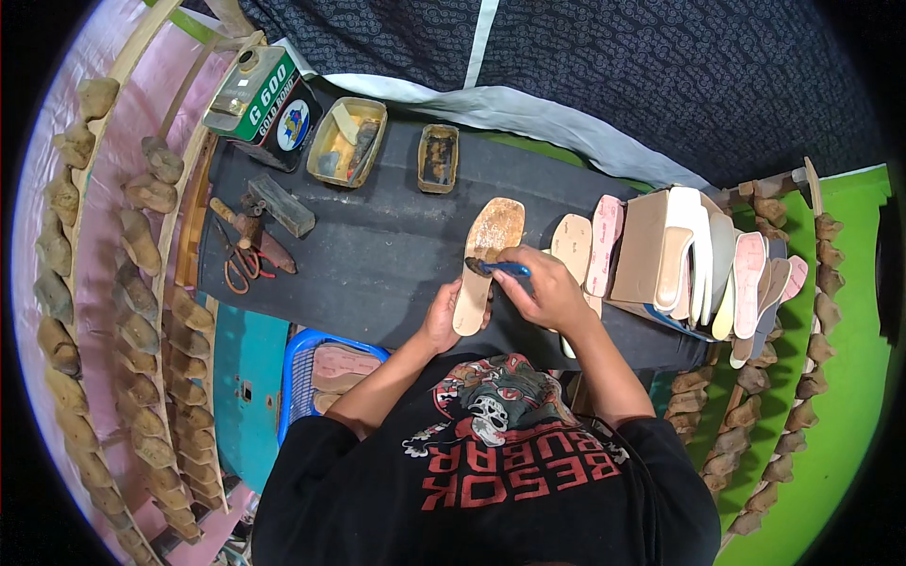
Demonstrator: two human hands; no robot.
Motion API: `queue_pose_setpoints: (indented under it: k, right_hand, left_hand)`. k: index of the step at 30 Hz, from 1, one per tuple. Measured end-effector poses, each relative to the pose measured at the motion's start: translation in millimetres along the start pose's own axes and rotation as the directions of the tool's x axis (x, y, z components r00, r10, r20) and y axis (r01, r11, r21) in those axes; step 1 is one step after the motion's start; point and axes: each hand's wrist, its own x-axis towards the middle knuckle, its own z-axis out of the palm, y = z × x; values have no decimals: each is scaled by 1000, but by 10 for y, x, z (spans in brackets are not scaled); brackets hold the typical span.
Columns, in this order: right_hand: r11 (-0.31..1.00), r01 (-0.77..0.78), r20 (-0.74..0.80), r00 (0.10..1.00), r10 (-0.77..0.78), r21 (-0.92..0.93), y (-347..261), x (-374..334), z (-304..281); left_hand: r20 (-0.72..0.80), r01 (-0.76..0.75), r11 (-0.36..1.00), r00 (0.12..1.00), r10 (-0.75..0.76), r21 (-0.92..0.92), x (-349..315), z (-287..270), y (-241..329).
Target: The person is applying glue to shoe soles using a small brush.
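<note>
A tan shoe insole (472,304) is held up over the dark table, its toe end pointing away from me. Brown, shiny glue-like coating covers the toe half, while the heel half looks pale and bare. My left hand (443,316) grips the insole near the heel, with some fingers hidden underneath. In my right hand (552,291) is a small brush with a blue handle (511,269). Its dark bristles touch the insole around the middle, at the border of the coated part. More pale insoles (573,238) lie just right of the brush.
On the right, a cardboard box (640,247) holds several soles. A metal can (264,106), a yellow tub (346,141) and a small stained tray (438,158) stand at the back. Scissors (242,268) and a hammer (238,222) lie left. Shoe lasts (140,241) line side racks; a blue basket (300,373) sits below.
</note>
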Motion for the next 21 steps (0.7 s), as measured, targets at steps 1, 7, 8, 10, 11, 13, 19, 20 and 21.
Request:
queue_pose_setpoints:
  k: [1,7,8,10,11,13,19,20,21]
  right_hand:
    - [999,-38,-33,999,38,4,4,-1,-5]
    - [995,-74,-188,980,60,-66,-15,42,-6]
    - [995,-76,-191,980,62,-71,-42,35,13]
    - [995,-96,-109,990,92,-33,-101,-6,44]
    - [996,-83,-109,991,78,-38,-83,-26,62]
    - [994,-101,-150,984,93,-49,-63,-24,44]
    - [989,-119,-239,966,96,-83,-60,26,79]
    - [990,-78,-186,981,55,-117,-78,20,94]
    - [993,-98,-169,982,85,-69,-115,0,119]
  left_hand:
    - [-1,-1,1000,1000,1,-9,1,1,7]
    - [66,-4,1000,998,6,-29,1,-3,70]
    - [72,0,1000,997,2,-29,3,5,86]
    - [54,-1,1000,999,2,-21,1,21,102]
    - [58,3,1000,998,-2,-22,11,25,102]
    - [54,6,1000,999,-6,-7,7,29,114]
    - [113,38,996,992,-47,77,31,-46,94]
    - [112,38,996,993,-47,79,26,-48,93]
    - [96,42,996,994,-49,75,15,-46,98]
